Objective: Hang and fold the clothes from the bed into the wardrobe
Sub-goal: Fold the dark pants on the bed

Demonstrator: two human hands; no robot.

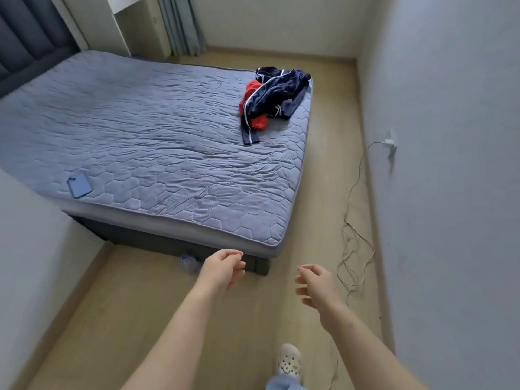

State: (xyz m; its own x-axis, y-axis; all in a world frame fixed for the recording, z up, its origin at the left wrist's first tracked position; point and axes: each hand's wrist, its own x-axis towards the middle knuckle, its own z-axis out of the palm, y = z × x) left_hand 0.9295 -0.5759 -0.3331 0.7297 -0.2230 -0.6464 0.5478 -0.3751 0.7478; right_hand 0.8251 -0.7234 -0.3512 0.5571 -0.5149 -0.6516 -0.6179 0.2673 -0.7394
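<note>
A heap of clothes lies at the far right corner of the bed point(157, 153): a dark navy garment with white stripes point(278, 94) tangled over a red garment point(259, 122). Both my hands hang in the air over the floor, short of the bed's near corner and well away from the heap. My left hand point(225, 270) has loosely curled fingers and holds nothing. My right hand point(315, 282) is relaxed and empty too. No wardrobe is in view.
A blue phone point(79, 183) lies on the bed's near left edge. A thin cable point(354, 235) trails from a wall plug point(391, 142) across the floor on the right. A plastic bottle point(190, 261) sits by the bed base. My white shoe point(288, 361) is below.
</note>
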